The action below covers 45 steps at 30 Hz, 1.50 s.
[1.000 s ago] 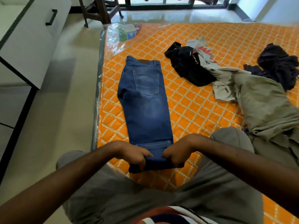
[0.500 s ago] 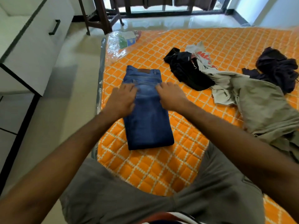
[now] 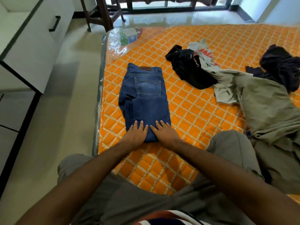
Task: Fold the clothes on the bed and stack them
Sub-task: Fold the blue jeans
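Both hands, left (image 3: 137,135) and right (image 3: 164,133), lie flat, fingers spread, gripping nothing, apparently pressing the folded jeans (image 3: 144,101) on the bed (image 3: 194,111).

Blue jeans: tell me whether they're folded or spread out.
Folded. The blue jeans lie as a short doubled block, waistband at the far end, both hands flat on the near fold.

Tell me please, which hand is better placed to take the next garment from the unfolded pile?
Probably the right hand. The black garment and the grey clothes lie on that side of the jeans; the left hand would have to cross over them.
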Motion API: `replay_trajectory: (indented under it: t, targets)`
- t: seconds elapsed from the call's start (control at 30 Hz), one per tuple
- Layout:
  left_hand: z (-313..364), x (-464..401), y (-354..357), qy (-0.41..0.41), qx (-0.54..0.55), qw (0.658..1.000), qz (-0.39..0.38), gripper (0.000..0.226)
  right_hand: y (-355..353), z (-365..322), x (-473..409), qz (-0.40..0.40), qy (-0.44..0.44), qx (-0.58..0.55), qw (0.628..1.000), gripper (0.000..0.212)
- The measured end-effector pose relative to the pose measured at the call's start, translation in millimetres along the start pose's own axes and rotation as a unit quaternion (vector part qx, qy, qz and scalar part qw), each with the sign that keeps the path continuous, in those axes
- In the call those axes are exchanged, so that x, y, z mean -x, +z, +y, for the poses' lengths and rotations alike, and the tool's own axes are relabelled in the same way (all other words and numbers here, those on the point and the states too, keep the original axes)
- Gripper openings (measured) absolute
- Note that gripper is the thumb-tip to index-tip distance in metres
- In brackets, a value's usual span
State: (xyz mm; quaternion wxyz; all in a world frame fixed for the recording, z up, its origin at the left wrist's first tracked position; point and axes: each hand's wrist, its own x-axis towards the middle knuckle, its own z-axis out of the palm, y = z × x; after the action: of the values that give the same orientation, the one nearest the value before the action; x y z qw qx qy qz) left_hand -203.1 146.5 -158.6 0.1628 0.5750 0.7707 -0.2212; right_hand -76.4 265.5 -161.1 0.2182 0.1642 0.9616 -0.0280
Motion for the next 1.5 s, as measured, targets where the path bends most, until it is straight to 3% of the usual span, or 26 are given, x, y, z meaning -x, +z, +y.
replay_trajectory:
  t: [0.1, 0.2, 0.33, 0.43, 0.53, 0.6, 0.67, 0.73, 0.77, 0.8, 0.87, 0.93, 1.0, 1.03, 1.1, 1.13, 1.2, 1.27, 1.33, 1.43, 1.5]
  targets:
    - [-17, 10, -45, 0.067, 0.123, 0.986, -0.092, 0.041, -44, 13, 13, -0.031, -0.043, -0.054, 0.997, 0.039]
    - [-18, 36, -76, 0.114, 0.243, 0.946, -0.181, 0.014, -78, 13, 40, -0.153, -0.098, -0.108, 0.977, 0.016]
    - [-10, 73, -94, 0.138, 0.321, 0.89, -0.293, 0.029, -103, 10, 78, -0.291, -0.144, -0.152, 0.934, 0.043]
    - [-20, 84, -114, 0.167, 0.373, 0.866, -0.289, 0.028, -131, 22, 91, -0.323, -0.158, -0.209, 0.909, 0.048]
    - [-48, 76, -137, 0.179, 0.431, 0.866, -0.178, 0.024, -171, 48, 78, -0.263, -0.167, -0.228, 0.922, 0.045]
    - [-73, 60, -142, 0.151, 0.476, 0.863, -0.076, 0.036, -188, 65, 55, -0.151, -0.132, -0.213, 0.956, 0.044]
    - [-94, 37, -130, 0.059, 0.459, 0.883, 0.083, 0.05, -190, 76, 33, 0.017, -0.037, -0.141, 0.989, 0.045]
    - [-107, 19, -108, -0.061, 0.375, 0.888, 0.261, 0.06, -168, 72, 15, 0.203, 0.062, -0.02, 0.977, 0.049]
    - [-109, 12, -95, -0.113, 0.349, 0.879, 0.306, 0.063, -146, 65, 7, 0.247, 0.077, -0.01, 0.966, 0.05]
    - [-103, 14, -88, -0.145, 0.355, 0.876, 0.293, 0.066, -119, 54, 4, 0.243, 0.064, -0.047, 0.967, 0.054]
    - [-86, 18, -59, -0.163, 0.439, 0.865, 0.179, 0.071, -58, 24, 6, 0.123, 0.034, -0.16, 0.979, 0.08]
    - [-69, 19, -24, -0.2, 0.552, 0.808, 0.06, 0.076, -2, -4, 11, 0.013, 0.037, -0.183, 0.982, 0.099]
    - [-62, 9, 9, -0.226, 0.623, 0.748, 0.049, 0.099, 31, -17, 10, 0.016, 0.044, -0.167, 0.985, 0.1]
    - [-60, 6, 14, -0.216, 0.675, 0.705, 0.043, 0.096, 34, -18, 10, 0.026, 0.046, -0.162, 0.985, 0.098]
    - [-52, 9, -2, -0.172, 0.754, 0.634, 0.021, 0.062, 26, -15, 8, 0.035, 0.042, -0.164, 0.985, 0.095]
    - [-46, 14, -13, -0.155, 0.767, 0.623, 0.015, 0.049, 18, -14, 9, 0.027, 0.034, -0.171, 0.984, 0.094]
    - [-43, 11, -17, -0.156, 0.76, 0.63, 0.022, 0.047, 1, -12, 6, 0.004, 0.03, -0.213, 0.977, 0.094]
    - [-42, 7, -24, -0.182, 0.765, 0.617, 0.039, 0.041, -17, -10, 0, -0.02, 0.032, -0.303, 0.952, 0.086]
    - [-39, 6, -39, -0.188, 0.761, 0.618, 0.064, 0.026, -39, -5, -2, -0.007, 0.028, -0.449, 0.893, 0.07]
    - [-28, 5, -77, -0.086, 0.762, 0.631, 0.116, 0.025, -73, 6, 5, 0.017, 0.058, -0.683, 0.728, 0.058]
    - [-19, 1, -98, 0.031, 0.758, 0.642, 0.111, 0.051, -88, 15, 12, 0.02, 0.107, -0.784, 0.611, 0.077]
